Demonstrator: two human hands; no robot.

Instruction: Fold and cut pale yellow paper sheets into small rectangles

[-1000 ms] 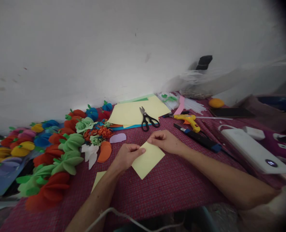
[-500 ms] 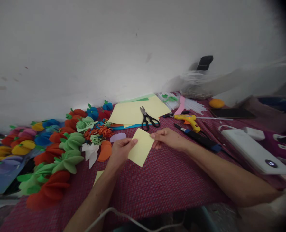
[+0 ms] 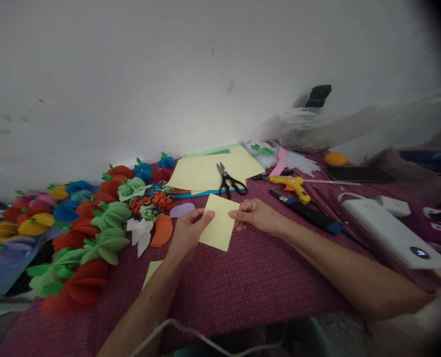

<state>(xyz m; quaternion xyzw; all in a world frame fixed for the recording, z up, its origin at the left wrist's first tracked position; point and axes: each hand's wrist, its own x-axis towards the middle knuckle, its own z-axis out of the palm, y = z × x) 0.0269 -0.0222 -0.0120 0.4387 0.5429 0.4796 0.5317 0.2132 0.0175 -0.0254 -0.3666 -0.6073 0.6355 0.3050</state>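
Observation:
A yellow paper piece is held up over the table between both hands. My left hand pinches its left edge, thumb on top. My right hand grips the right edge between thumb and fingers. Just behind the paper, black-handled scissors lie with blades parted on large yellow sheets. Another yellow piece lies partly hidden under my left forearm. Near my left hand are orange cut-outs and a lilac cut-out.
Colourful paper pumpkin shapes fill the left, beside paper scraps. A yellow glue gun, a black tool, a white power bank and an orange fruit sit on the right. A white cable crosses the front.
The yellow paper has turned to stand more upright, and my right hand has shifted its hold slightly lower on the right edge.

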